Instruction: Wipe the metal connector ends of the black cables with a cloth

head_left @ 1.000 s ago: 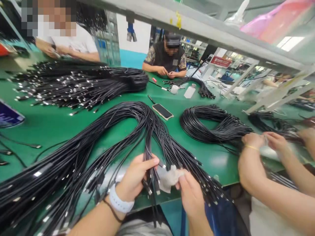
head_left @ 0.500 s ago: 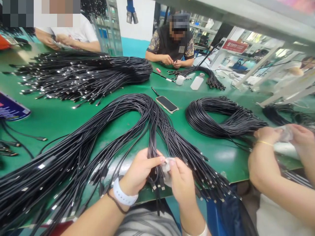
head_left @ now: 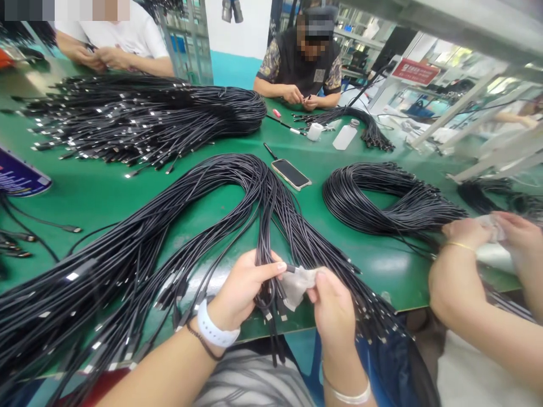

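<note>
My left hand (head_left: 250, 282), with a pale band on its wrist, is closed around several black cables (head_left: 263, 232) that hang from the bend of a large bundle. Its thumb presses on one cable's dark connector end, which points to the right. My right hand (head_left: 335, 302) pinches a crumpled whitish cloth (head_left: 298, 285), whose other end touches that connector. Below my left hand dangle more cable ends with metal plugs. The big black cable bundle (head_left: 169, 203) arches over the green table, its ends fanned out to both sides of my hands.
A phone (head_left: 291, 173) lies beyond the bundle. Coiled cables (head_left: 373, 198) rest to the right, beside a co-worker's hands (head_left: 466, 232) holding a white cloth. A heap of cables (head_left: 148, 118) lies at the back left. Two people work across the table (head_left: 123, 198), near a translucent bottle (head_left: 345, 135).
My right hand has moved right, away from my left, stretching the cloth out between them; the connector end now shows. The view has shifted slightly.
</note>
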Action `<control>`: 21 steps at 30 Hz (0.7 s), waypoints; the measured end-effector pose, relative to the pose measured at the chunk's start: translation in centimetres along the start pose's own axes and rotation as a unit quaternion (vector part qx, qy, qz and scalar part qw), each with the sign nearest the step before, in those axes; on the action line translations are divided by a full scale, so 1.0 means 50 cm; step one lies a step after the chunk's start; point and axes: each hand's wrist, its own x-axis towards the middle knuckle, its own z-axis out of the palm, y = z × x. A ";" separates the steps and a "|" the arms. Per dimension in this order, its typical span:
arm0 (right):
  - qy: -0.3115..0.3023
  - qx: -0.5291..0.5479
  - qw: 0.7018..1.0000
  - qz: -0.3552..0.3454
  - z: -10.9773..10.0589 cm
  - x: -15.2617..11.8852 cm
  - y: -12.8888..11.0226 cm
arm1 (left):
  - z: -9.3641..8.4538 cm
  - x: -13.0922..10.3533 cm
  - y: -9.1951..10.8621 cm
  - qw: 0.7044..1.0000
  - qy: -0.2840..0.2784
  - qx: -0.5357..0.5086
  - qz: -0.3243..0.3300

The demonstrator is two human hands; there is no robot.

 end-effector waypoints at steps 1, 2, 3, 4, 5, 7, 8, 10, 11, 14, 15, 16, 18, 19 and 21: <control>-0.027 -0.043 0.999 -0.016 -0.005 -0.002 -0.005 | 0.000 0.000 0.000 1.000 0.000 -0.002 0.003; -0.050 -0.085 0.995 -0.032 -0.009 -0.004 -0.010 | 0.000 0.001 0.000 1.000 0.000 -0.004 0.006; -0.071 -0.123 0.989 -0.046 -0.009 -0.004 -0.014 | 0.000 0.001 0.000 1.000 0.000 -0.006 0.007; -0.088 -0.152 0.983 -0.057 -0.008 -0.004 -0.019 | 0.000 0.001 0.000 1.000 -0.001 -0.007 0.007; -0.100 -0.173 0.978 -0.066 -0.004 -0.002 -0.022 | 0.000 0.001 0.000 1.000 -0.002 -0.007 0.007; -0.109 -0.196 0.972 -0.071 0.008 0.003 -0.026 | -0.001 0.001 -0.002 1.000 -0.003 -0.004 0.006; -0.103 -0.201 0.972 -0.067 0.015 0.006 -0.027 | -0.001 0.001 -0.002 1.000 -0.004 -0.002 0.006; -0.073 -0.191 0.978 -0.042 0.031 0.013 -0.025 | -0.003 0.002 -0.004 1.000 -0.005 0.003 0.008; -0.057 -0.174 0.983 -0.020 0.038 0.016 -0.022 | -0.003 0.002 -0.005 1.000 -0.005 0.004 0.010; -0.023 -0.091 0.994 0.056 0.055 0.025 -0.012 | -0.004 0.001 -0.007 1.000 -0.002 0.007 0.018; -0.020 -0.057 0.995 0.078 0.058 0.028 -0.008 | -0.003 0.001 -0.008 1.000 -0.001 0.007 0.020; -0.015 -0.019 0.995 0.095 0.059 0.030 -0.003 | -0.003 0.001 -0.009 1.000 -0.002 0.007 0.021; 0.008 0.069 0.991 0.112 0.054 0.032 0.004 | -0.002 0.001 -0.009 1.000 -0.003 0.008 0.018; 0.025 0.109 0.988 0.110 0.048 0.032 0.007 | -0.002 0.002 -0.009 1.000 -0.004 0.008 0.015; 0.047 0.153 0.983 0.092 0.031 0.028 0.007 | -0.001 0.002 -0.008 1.000 -0.005 0.004 0.005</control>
